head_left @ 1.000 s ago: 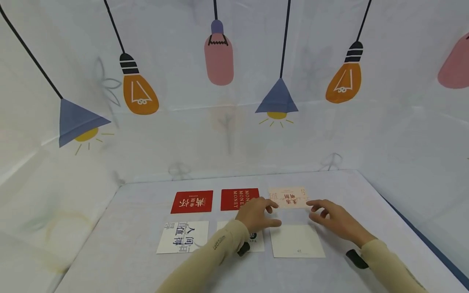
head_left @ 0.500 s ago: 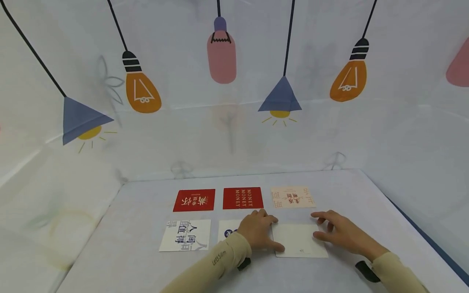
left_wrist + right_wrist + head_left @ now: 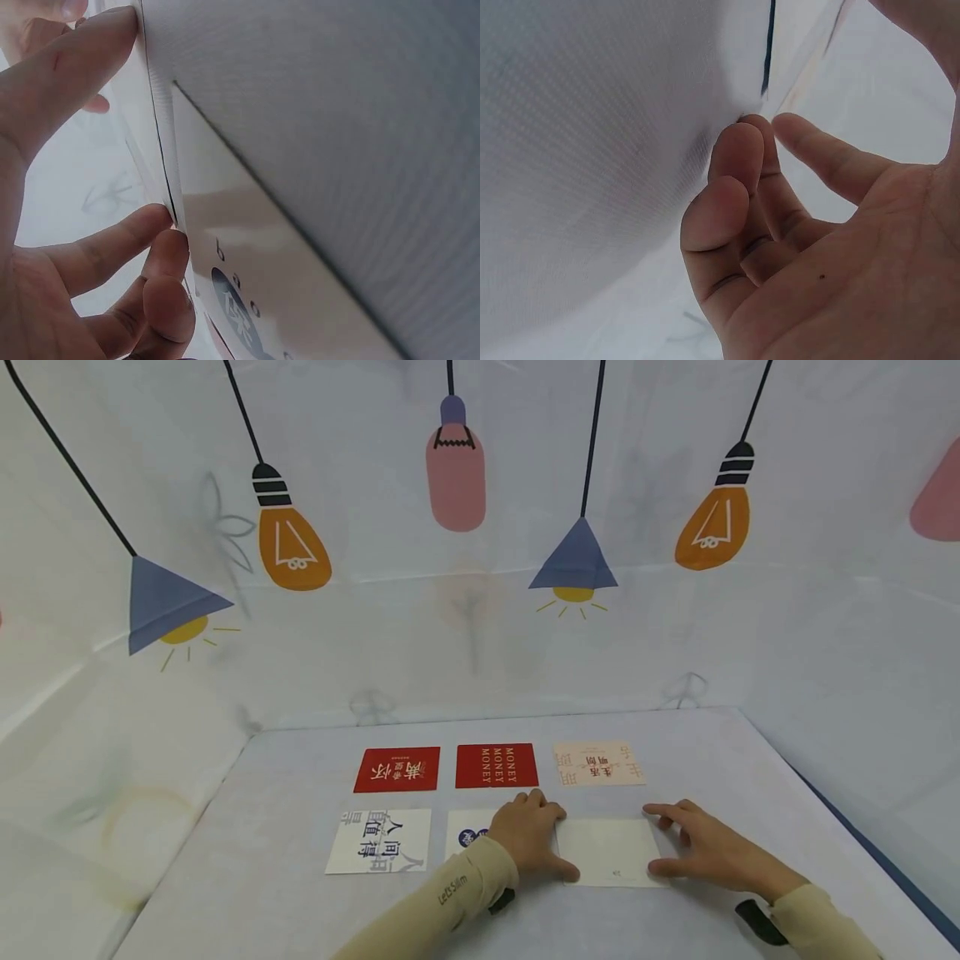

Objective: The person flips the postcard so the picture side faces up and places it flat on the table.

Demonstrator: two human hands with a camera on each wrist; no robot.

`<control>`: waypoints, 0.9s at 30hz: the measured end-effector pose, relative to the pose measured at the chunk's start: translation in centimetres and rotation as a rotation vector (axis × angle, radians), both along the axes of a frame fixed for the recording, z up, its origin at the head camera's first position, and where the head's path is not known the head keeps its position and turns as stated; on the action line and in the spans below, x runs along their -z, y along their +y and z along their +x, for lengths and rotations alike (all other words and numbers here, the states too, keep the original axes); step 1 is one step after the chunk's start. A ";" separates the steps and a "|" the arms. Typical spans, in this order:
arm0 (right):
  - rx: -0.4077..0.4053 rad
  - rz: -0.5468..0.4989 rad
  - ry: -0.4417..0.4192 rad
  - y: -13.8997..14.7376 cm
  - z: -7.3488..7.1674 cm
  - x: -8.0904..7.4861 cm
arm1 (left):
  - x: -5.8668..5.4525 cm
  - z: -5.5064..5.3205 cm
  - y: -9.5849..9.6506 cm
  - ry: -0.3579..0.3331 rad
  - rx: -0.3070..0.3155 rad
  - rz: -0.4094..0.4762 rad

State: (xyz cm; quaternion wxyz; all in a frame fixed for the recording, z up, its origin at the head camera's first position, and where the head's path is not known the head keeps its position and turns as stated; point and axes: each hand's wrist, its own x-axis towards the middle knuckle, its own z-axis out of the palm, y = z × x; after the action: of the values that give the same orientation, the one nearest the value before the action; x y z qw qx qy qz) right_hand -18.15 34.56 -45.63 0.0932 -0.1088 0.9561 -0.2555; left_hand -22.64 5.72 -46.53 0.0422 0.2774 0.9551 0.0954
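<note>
A plain cream card (image 3: 607,852) with a tiny mark near its lower edge lies at the right of the front row. Along its left edge is my left hand (image 3: 527,831), fingers relaxed, thumb at the lower corner and forefinger at the upper one. At the opposite edge, my right hand (image 3: 712,847) spreads thumb and forefinger, the thumb right at the lower corner. The left forearm and hand partly hide a white card (image 3: 460,842) with blue round marks. The left wrist view shows this white card (image 3: 232,217) beside curled fingertips (image 3: 169,304).
Two red cards (image 3: 396,770) (image 3: 497,766) and a pale pink card (image 3: 598,763) form the back row. A white card (image 3: 378,842) with blue characters lies front left. White sheeting (image 3: 405,652) with printed lamps walls in the white table (image 3: 247,827).
My left hand has come down from over the cards to the cream card's left edge. The right hand has lowered, its thumb reaching the card's lower right corner. The card lies nearly where it was.
</note>
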 end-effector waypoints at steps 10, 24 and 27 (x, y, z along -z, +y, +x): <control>-0.002 0.004 -0.004 -0.1 -0.3 0.5 | -0.1 0.0 0.0 -0.012 0.006 0.039; 0.016 -0.024 0.032 -0.3 0.0 0.5 | -0.5 0.1 -0.4 -0.063 -0.004 0.118; 0.037 -0.031 0.033 -0.5 0.2 0.4 | -0.5 -0.1 -0.8 -0.138 -0.023 0.208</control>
State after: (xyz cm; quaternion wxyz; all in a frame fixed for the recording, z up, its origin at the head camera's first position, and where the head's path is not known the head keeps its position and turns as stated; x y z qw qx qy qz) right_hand -17.94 34.04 -46.02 0.0711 -0.0964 0.9554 -0.2700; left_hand -22.78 4.97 -46.05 0.0777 0.2622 0.9380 0.2132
